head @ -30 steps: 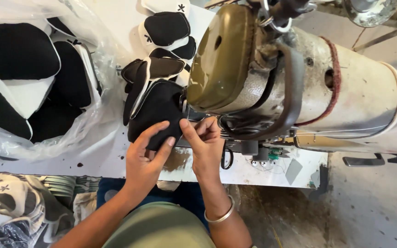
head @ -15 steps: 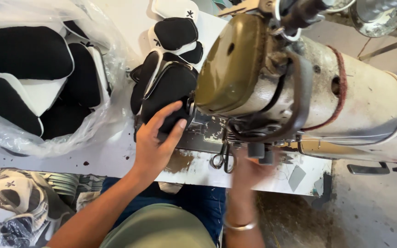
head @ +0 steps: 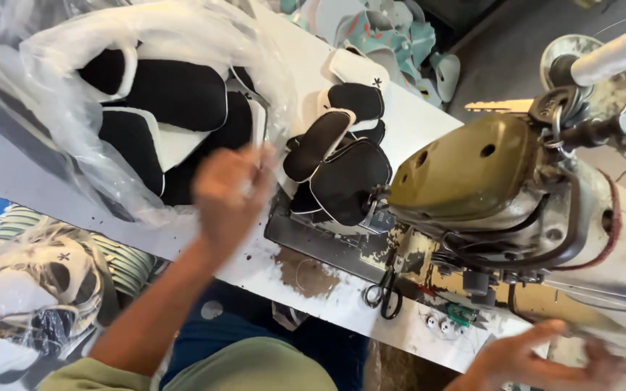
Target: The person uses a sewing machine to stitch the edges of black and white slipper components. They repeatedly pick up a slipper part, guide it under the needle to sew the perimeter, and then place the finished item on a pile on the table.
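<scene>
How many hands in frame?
2. The left hand, blurred, is over the white table beside the clear plastic bag; the right hand is at bottom right, below the sewing machine.

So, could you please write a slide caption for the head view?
Left hand blurred above the table near black fabric pieces at the sewing machine; right hand open below.

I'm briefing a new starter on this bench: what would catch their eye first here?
The big olive sewing machine fills the right side, with black white-edged cut pieces piled at its needle end. At upper left a clear plastic bag holds more such pieces, and the blurred left hand hangs beside it.
</scene>
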